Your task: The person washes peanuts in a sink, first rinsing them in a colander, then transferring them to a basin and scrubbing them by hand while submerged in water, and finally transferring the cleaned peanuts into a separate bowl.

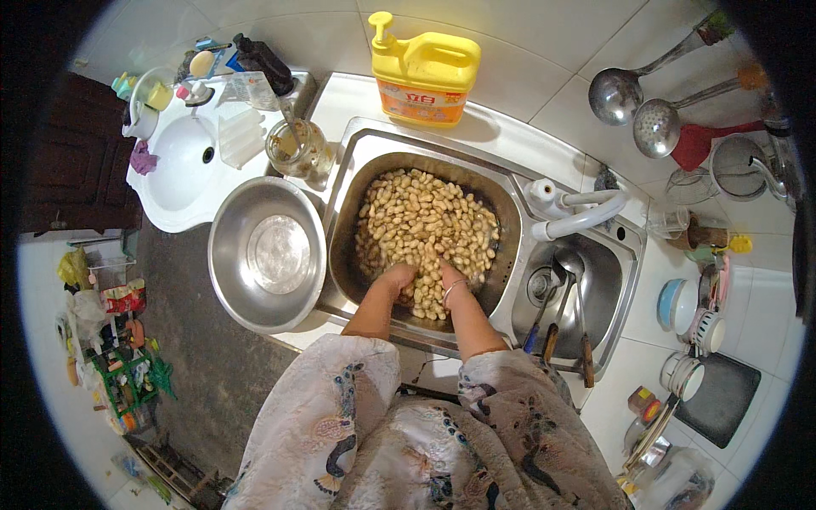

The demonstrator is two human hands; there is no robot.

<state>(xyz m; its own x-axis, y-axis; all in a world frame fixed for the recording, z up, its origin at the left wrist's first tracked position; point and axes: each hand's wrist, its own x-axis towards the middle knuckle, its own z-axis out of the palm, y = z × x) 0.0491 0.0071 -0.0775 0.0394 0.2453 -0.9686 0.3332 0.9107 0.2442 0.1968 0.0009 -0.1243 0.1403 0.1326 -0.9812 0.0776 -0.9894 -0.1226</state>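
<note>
Unshelled peanuts point(427, 210) lie wet in a wide heap in the large basin of a stainless steel sink point(510, 299). My left hand point(400, 278) reaches into the near side of the heap, its fingers buried among the peanuts. Close on its right, my right hand point(451, 278), with a bangle at the wrist, is sunk into them too. Several peanuts sit between the two hands. The fingertips of both are hidden, so whether either grips any peanuts does not show.
Left of the sink stands a stainless steel bowl point(277, 255), with a glass jar point(296, 150) behind it. A yellow detergent jug point(424, 80) is at the back. The grey faucet point(586, 210) arches over the small basin, where ladles point(569, 261) with wooden handles rest.
</note>
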